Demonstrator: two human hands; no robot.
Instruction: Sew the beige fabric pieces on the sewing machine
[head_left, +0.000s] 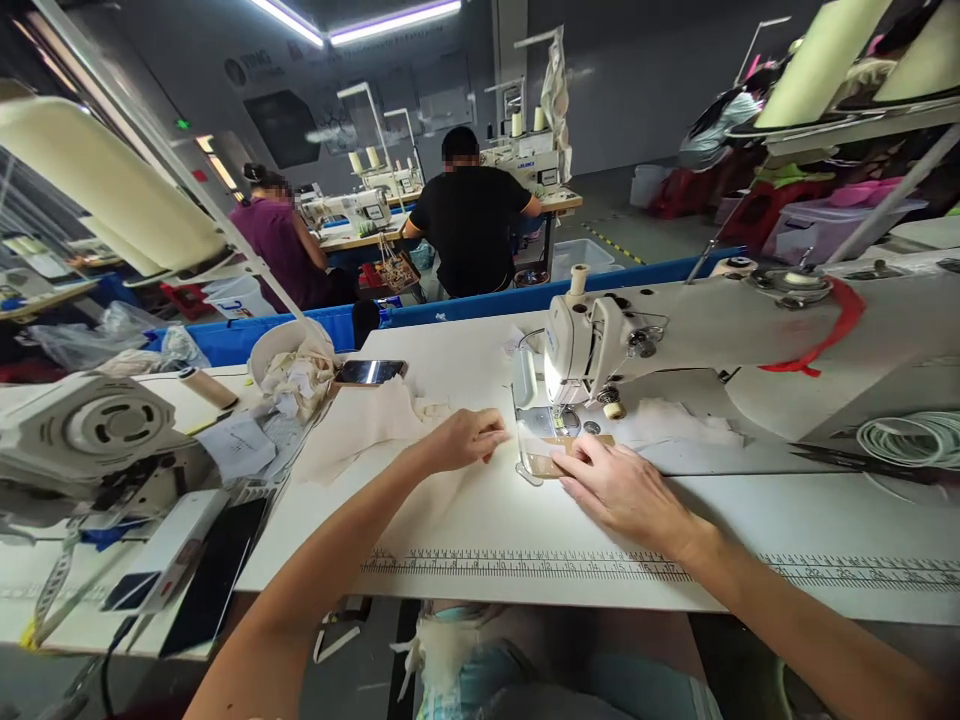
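A white sewing machine point(574, 345) stands at the right, its lamp lighting the needle area. My right hand point(619, 490) lies with fingers spread on a small brown piece point(541, 464) and pale material just in front of the presser foot. To the left of the needle, my left hand point(471, 438) has its fingers pinched together over the pale cloth; what they hold, if anything, is too small to name. Thin cream fabric point(375, 420) spreads over the table to the left of that hand. Another pale scrap point(686, 424) lies under the machine arm.
A phone point(371, 373) and a bin of scraps point(294, 375) sit at the left. Black scissors point(862, 458) and a coiled pale cord point(911, 441) lie at the right. A printed ruler point(525, 566) runs along the table's front. Two people sit beyond the blue edge.
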